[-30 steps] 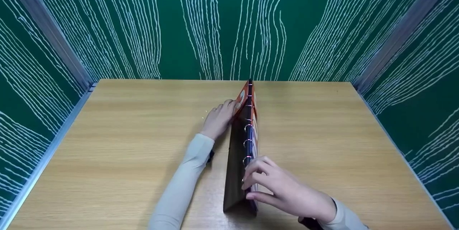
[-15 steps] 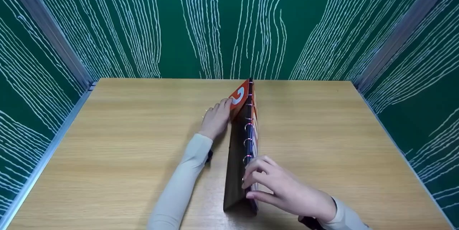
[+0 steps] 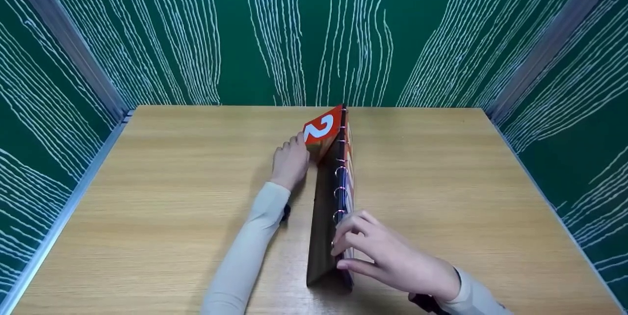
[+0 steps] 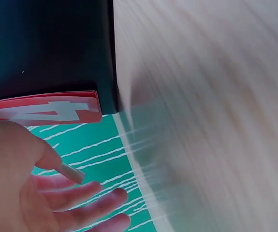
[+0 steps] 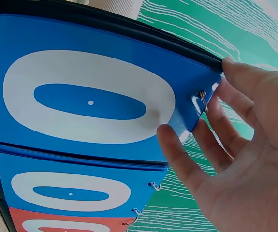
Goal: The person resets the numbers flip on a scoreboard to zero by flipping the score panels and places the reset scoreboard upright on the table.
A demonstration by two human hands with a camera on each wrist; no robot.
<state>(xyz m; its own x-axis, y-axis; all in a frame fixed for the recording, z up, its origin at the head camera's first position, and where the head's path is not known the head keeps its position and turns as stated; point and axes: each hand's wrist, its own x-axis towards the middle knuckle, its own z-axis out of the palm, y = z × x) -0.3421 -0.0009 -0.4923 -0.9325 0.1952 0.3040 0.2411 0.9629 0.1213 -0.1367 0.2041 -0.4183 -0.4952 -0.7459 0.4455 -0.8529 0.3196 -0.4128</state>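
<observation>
A ring-bound flip scoreboard stands like a tent mid-table, black panels sloping from its ridge. At its far end a red card with a white 2 slants out leftward, its lower corner at the fingertips of my left hand. In the left wrist view, thumb and fingers lie spread apart, below a red card marked 4 against the black panel. My right hand holds the near end. The right wrist view shows one finger across a blue card marked 0, another fingertip on the black top corner.
The wooden table extends on both sides of the scoreboard. Green walls with wavy white lines enclose it behind and at the sides. More number cards, blue and red, hang beside the big 0 card.
The red card with the 2 has swung outward and up to the left, showing more of its face. My left hand has shifted slightly left with it. My right hand keeps its place.
</observation>
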